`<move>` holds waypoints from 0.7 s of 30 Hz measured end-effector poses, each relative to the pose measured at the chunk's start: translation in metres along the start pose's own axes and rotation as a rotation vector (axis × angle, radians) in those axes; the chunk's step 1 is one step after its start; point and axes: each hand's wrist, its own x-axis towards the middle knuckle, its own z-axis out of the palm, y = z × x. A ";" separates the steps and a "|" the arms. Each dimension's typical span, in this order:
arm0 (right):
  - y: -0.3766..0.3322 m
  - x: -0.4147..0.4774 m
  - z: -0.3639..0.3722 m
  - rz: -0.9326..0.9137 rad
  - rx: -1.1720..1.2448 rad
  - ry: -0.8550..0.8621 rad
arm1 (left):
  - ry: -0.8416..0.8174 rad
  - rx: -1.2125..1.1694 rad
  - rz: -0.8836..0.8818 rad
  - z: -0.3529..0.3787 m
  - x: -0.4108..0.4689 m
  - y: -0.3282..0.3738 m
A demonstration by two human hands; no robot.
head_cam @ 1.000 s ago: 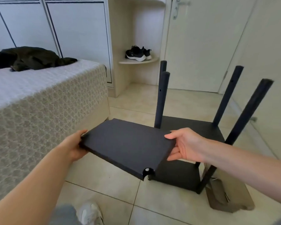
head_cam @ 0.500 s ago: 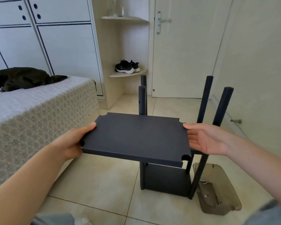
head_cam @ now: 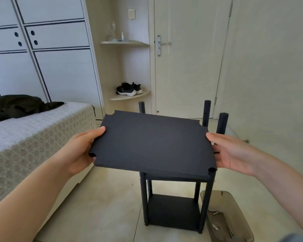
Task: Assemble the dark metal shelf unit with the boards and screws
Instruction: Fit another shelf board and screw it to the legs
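Both hands were on the board [head_cam: 152, 142]! The left hand [head_cam: 80, 151] had its grip closed on the left edge, thumb on top and fingers curled beneath. The right hand [head_cam: 233, 152] pinched the right edge, thumb above and fingers under. The board hung about level at the near side of the frame [head_cam: 144, 198], hiding its upper part. Three post tops [head_cam: 206, 110] poked up past the far and right edges, right in its way. Below, the bottom shelf [head_cam: 173, 212] sat on the floor. A tray [head_cam: 234, 203] with small metal bits lay just right of the frame, and the bed [head_cam: 33, 137] stood at left.
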 end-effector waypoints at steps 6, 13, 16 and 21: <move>-0.046 -0.012 -0.007 -0.063 -0.192 0.159 | 0.026 -0.015 0.066 0.040 0.009 0.032; -0.096 0.004 -0.025 -0.180 -0.187 0.380 | 0.088 -0.033 0.133 0.078 0.036 0.057; -0.113 0.018 -0.035 -0.233 -0.150 0.416 | 0.060 -0.044 0.132 0.085 0.049 0.064; -0.132 0.048 -0.047 -0.265 -0.086 0.392 | 0.087 0.010 0.164 0.090 0.077 0.071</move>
